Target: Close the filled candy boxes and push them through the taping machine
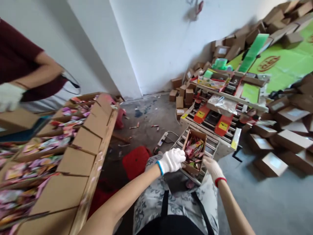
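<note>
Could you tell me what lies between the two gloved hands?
The head view shows an open cardboard box of packets, held by the left hand and right hand.

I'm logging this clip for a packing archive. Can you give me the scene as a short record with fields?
left hand: white glove, blue cuff, grips the small box at its left edge
right hand: white glove, red cuff, holds the small box's right side
small box contents: colourful packets, top open
at left: cardboard bins of packets
far left: co-worker's gloved hand
floor: red stool, power strip
at right: closed cartons piled up
</note>
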{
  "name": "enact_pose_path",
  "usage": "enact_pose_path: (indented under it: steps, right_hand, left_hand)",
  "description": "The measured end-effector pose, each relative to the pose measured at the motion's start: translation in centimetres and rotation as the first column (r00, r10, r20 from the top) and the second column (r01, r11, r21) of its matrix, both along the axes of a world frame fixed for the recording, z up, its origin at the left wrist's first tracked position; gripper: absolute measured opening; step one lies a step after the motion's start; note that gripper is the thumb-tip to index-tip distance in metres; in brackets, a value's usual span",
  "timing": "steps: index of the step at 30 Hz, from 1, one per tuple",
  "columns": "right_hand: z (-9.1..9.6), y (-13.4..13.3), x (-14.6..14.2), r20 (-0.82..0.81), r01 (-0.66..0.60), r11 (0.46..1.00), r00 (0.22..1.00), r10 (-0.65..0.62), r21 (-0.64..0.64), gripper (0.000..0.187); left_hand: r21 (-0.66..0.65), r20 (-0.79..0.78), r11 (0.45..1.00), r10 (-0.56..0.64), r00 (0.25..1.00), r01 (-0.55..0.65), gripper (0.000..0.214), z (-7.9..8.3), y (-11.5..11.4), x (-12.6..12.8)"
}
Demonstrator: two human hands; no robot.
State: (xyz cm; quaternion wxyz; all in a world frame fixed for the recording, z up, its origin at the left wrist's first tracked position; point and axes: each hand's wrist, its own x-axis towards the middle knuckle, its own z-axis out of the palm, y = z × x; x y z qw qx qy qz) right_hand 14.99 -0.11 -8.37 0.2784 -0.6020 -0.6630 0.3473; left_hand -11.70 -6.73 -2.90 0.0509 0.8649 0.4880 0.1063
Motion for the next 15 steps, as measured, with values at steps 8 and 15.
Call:
enact_pose_path:
  steps: [8,15]
  right_hand:
    - [8.6,8.7,-4.6,0.416,-0.398,0.834,0.88,0.23,0.382,0.051]
    - [7.6,5.7,-0.8,0.448,-0.637,0.745,0.735,0.51,0.198,0.056]
  left_hand:
    - [0.026,0.638,0.881,0.349,0.686,-0.473,0.087,-4.8,-0.9,4.4]
    - [-0.182,0.713,0.832,0.478,0.512,-0.524,0.075,-6.9,0.4,8.1]
